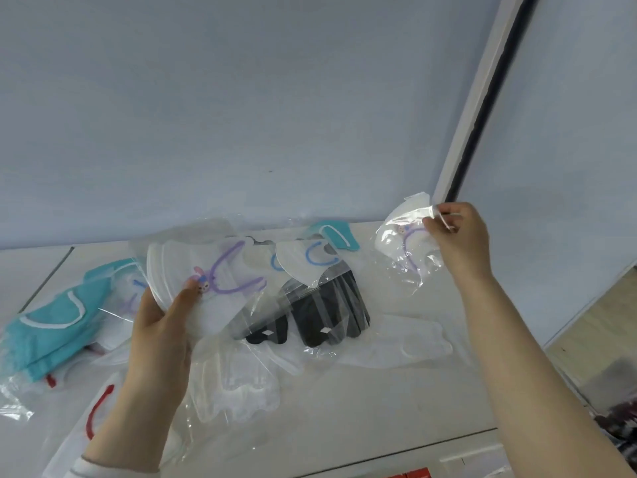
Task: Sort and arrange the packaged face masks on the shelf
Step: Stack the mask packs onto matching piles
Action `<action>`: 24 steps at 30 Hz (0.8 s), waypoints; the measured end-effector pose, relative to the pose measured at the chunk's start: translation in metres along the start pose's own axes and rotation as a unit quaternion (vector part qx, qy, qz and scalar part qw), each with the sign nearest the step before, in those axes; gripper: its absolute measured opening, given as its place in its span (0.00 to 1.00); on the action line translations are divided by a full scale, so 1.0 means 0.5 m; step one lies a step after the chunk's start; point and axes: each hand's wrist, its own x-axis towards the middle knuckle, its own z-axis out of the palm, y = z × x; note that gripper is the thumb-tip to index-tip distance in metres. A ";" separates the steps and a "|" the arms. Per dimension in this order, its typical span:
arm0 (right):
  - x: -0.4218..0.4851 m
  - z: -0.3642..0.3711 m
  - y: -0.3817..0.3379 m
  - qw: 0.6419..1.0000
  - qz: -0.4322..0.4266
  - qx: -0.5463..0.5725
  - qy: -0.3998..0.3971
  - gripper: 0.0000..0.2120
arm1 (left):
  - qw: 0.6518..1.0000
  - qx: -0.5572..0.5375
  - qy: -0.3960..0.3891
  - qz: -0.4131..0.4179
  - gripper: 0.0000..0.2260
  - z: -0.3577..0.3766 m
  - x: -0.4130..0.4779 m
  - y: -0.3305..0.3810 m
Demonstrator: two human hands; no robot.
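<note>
The white shelf point(344, 419) is littered with packaged masks: a teal stack point(51, 336) at the left, black ones point(327, 315) mid-pile, and clear-wrapped white ones point(234, 384) nearest the person. The left hand point(155, 326) grips a white pack with purple loops point(213, 270) over the heap, thumb curled across its face. The right hand point(462, 232) pinches a smaller wrapped mask point(403, 236), lifted by the wall. It carries what is perhaps a cartoon charm.
</note>
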 end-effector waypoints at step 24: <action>-0.282 0.207 -0.109 0.906 0.010 0.227 -0.358 0.16 | 0.968 0.183 -0.126 0.117 0.14 -0.021 -0.044 0.014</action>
